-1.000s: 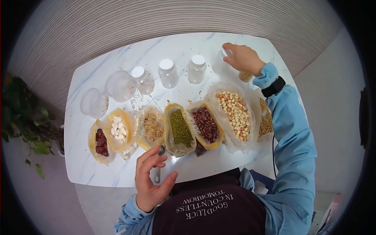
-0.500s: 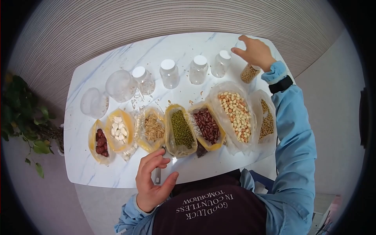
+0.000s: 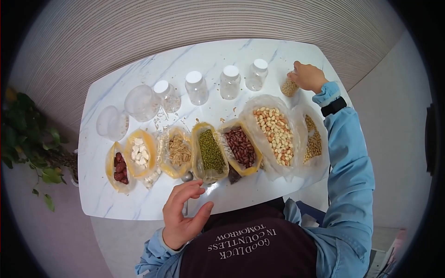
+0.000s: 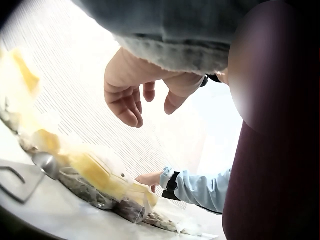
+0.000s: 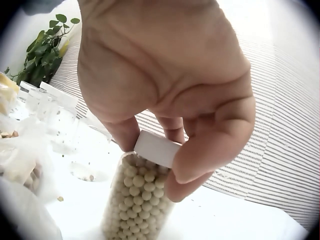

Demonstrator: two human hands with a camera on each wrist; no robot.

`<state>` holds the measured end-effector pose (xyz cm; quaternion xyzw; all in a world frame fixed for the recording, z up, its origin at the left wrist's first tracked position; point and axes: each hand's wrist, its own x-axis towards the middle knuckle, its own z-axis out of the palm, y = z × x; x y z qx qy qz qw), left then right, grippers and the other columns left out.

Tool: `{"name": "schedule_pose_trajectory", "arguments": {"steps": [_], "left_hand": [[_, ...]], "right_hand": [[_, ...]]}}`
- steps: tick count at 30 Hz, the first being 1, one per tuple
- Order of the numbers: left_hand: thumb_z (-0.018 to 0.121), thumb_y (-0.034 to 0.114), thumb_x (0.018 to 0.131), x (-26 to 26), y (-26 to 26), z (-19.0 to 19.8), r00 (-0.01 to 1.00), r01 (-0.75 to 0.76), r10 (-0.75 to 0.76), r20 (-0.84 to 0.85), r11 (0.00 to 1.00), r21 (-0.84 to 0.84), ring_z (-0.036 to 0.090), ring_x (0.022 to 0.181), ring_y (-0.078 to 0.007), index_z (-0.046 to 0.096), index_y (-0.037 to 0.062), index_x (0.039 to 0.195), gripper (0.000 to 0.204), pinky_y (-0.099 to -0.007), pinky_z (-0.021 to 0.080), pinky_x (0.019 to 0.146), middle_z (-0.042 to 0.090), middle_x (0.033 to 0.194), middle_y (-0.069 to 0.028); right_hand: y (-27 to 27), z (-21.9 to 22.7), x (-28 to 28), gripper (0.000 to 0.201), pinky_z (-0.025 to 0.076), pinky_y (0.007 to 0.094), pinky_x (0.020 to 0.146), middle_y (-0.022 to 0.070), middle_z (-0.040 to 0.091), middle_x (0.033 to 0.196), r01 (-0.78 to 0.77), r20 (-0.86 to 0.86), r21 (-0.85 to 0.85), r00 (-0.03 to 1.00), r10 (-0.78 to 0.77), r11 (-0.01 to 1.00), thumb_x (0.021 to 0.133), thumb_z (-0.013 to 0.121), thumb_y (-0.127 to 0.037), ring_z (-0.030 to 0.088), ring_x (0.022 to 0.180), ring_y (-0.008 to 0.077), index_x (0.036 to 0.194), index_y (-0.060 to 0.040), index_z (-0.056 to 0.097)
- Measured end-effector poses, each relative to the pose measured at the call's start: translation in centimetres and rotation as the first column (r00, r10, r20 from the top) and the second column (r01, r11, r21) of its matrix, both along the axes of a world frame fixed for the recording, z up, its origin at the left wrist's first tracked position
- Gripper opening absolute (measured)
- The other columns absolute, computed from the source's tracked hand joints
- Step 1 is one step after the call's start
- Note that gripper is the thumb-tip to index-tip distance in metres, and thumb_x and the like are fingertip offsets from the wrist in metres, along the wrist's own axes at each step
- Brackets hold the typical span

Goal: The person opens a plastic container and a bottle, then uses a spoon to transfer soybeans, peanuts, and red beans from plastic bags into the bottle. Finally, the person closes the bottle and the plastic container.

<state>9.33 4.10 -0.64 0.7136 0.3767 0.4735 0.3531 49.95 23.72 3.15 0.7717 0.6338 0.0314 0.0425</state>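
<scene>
My right hand (image 3: pixel 308 76) is at the table's far right, over a clear jar full of pale round beans (image 5: pixel 134 202). Its thumb and fingers pinch the jar's white lid (image 5: pixel 156 148) at the sides, as the right wrist view shows. The jar (image 3: pixel 289 88) stands on the table, its top hidden by the hand in the head view. My left hand (image 3: pixel 185 215) hangs loosely bent by the near edge, holding nothing. Beneath it lies a metal spoon (image 3: pixel 187 176), partly covered by the hand.
Lidded clear jars (image 3: pixel 257 76) and two plastic tubs (image 3: pixel 142 103) stand along the back. In front is a row of open bags: red dates (image 3: pixel 120 167), green beans (image 3: pixel 212 150), dark red beans (image 3: pixel 240 147), peanuts (image 3: pixel 274 134) and others. Crumbs (image 3: pixel 160 118) lie scattered between.
My right hand has left the lidded jar to the left, moved right, and come down onto the lid of the bean-filled jar. My left hand has stayed nearly still.
</scene>
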Motion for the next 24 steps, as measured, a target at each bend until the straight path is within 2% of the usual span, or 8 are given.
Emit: {"name": "schedule_pose_trajectory", "arguments": {"steps": [6, 9, 12, 13, 16, 18, 20, 24], "left_hand": [[0.074, 0.003, 0.074, 0.2, -0.5, 0.4, 1.0, 0.011, -0.011, -0.017, 1.0, 0.013, 0.06, 0.086, -0.0208, 0.057, 0.0012, 0.109, 0.039, -0.029, 0.05, 0.072, 0.06, 0.111, -0.0174], [0.072, 0.002, 0.074, 0.1, -0.7, 0.6, 0.999, 0.023, -0.022, -0.03, 1.0, 0.014, 0.06, 0.087, -0.0207, 0.055, 0.0009, 0.111, 0.04, -0.0297, 0.05, 0.074, 0.06, 0.112, -0.0179], [0.072, 0.002, 0.074, 0.2, -0.8, 0.9, 0.997, 0.052, -0.051, -0.064, 0.999, 0.011, 0.061, 0.089, -0.0216, 0.054, 0.001, 0.113, 0.043, -0.0308, 0.049, 0.076, 0.058, 0.114, -0.0187], [0.075, 0.004, 0.073, 0.5, -0.8, 0.9, 0.997, 0.046, -0.046, -0.063, 0.999, 0.006, 0.061, 0.088, -0.0226, 0.055, 0.0014, 0.112, 0.044, -0.0306, 0.05, 0.075, 0.059, 0.113, -0.0185], [0.081, 0.012, 0.068, 1.3, -0.8, 0.8, 0.993, 0.093, -0.089, -0.082, 0.994, 0.05, 0.06, 0.094, -0.0268, 0.055, 0.0026, 0.113, 0.053, -0.0328, 0.05, 0.077, 0.056, 0.117, -0.0197], [0.085, 0.018, 0.065, 2.2, -0.8, 1.0, 0.983, 0.159, -0.149, -0.108, 0.983, 0.093, 0.057, 0.102, -0.0299, 0.053, 0.0033, 0.116, 0.062, -0.0351, 0.05, 0.079, 0.051, 0.122, -0.0209], [0.087, 0.025, 0.061, 3.4, -0.8, 2.0, 0.965, 0.239, -0.221, -0.14, 0.963, 0.127, 0.053, 0.109, -0.0331, 0.052, 0.004, 0.119, 0.071, -0.0374, 0.05, 0.082, 0.046, 0.128, -0.0221], [0.086, 0.033, 0.061, 5.1, -1.3, 2.2, 0.885, 0.413, -0.372, -0.28, 0.905, 0.103, 0.05, 0.112, -0.0369, 0.051, 0.0052, 0.12, 0.074, -0.0401, 0.047, 0.087, 0.043, 0.129, -0.023]], "right_hand": [[-2.0, 0.3, 0.3, 0.037, 0.051, 0.045, 0.066, 0.0156, 0.066, 0.08, -0.079, 0.07, 0.15, 0.995, 0.069, 0.985, 0.087, 0.055, -0.039, 0.064, 0.076, 0.0349, 0.099, -0.0042, 0.057], [-4.8, 2.4, -0.6, 0.037, 0.049, 0.0443, 0.06, 0.0141, 0.065, 0.075, -0.141, 0.135, 0.356, 0.986, 0.099, 0.924, 0.086, 0.057, -0.039, 0.063, 0.069, 0.034, 0.098, -0.0044, 0.057], [-9.2, 5.0, -2.6, 0.035, 0.046, 0.0395, 0.053, 0.012, 0.062, 0.068, -0.225, -0.034, 0.578, 0.954, 0.299, 0.784, 0.084, 0.062, -0.036, 0.061, 0.06, 0.0285, 0.098, -0.0052, 0.057], [-10.9, 5.7, -3.4, 0.035, 0.045, 0.0366, 0.051, 0.0107, 0.06, 0.066, -0.232, -0.094, 0.58, 0.933, 0.347, 0.781, 0.082, 0.064, -0.036, 0.059, 0.057, 0.0258, 0.098, -0.0056, 0.058], [-16.8, 6.8, -7.2, 0.037, 0.042, 0.0309, 0.046, 0.0079, 0.057, 0.064, -0.188, -0.383, 0.542, 0.812, 0.44, 0.819, 0.075, 0.073, -0.035, 0.055, 0.05, 0.0197, 0.095, -0.0061, 0.061], [-19.5, 6.2, -8.9, 0.04, 0.043, 0.0309, 0.045, 0.0084, 0.058, 0.066, -0.419, -0.244, 0.595, 0.719, 0.651, 0.686, 0.071, 0.077, -0.034, 0.055, 0.05, 0.0207, 0.094, -0.0045, 0.062], [-21.3, 5.4, -10.3, 0.042, 0.043, 0.0311, 0.045, 0.0091, 0.058, 0.067, -0.525, -0.311, 0.59, 0.554, 0.772, 0.614, 0.067, 0.08, -0.03, 0.056, 0.049, 0.0217, 0.092, -0.002, 0.062], [-23.5, 3.6, -11.5, 0.044, 0.043, 0.0314, 0.044, 0.0092, 0.057, 0.064, -0.467, -0.439, 0.607, 0.477, 0.761, 0.643, 0.065, 0.082, -0.029, 0.056, 0.049, 0.023, 0.091, -0.0002, 0.062]]}}
